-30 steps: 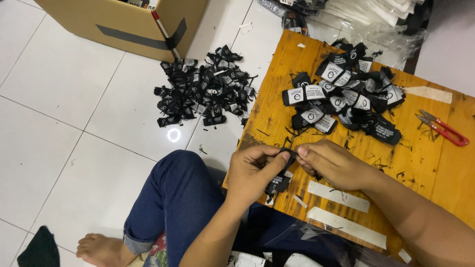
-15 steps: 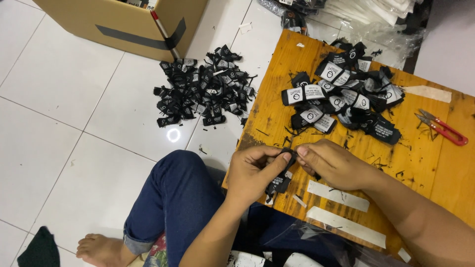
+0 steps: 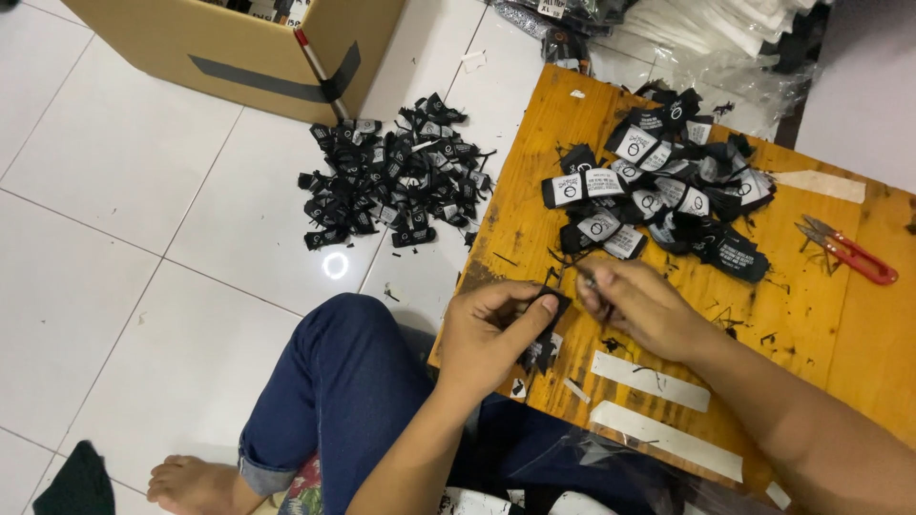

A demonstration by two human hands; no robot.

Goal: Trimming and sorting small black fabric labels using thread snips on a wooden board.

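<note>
Two hands meet over the near left corner of the wooden table in the head view, the only view here. My left hand has thumb and fingers closed on a small black fabric label, which it holds just above the table's near edge, its lower part hanging down past the rim. My right hand sits just beside it, fingers pinched together on a thin, small tool whose tip points toward the label; the tool is too small to identify. The two hands are almost touching across the label.

Toward the far edge of the table lies a heap of black and white labels, spread from the middle to the right of the far side. Red-handled snips lie near the right edge, well apart from both hands. Two white strips lie near the near edge, just right of my right wrist, and black thread scraps are scattered over the board between heap and hands.

On the white tiled floor, left of the table, sits a second pile of black labels, near a cardboard box at the upper left. My knee in blue jeans lies beneath my left forearm, beside the table's left edge.
</note>
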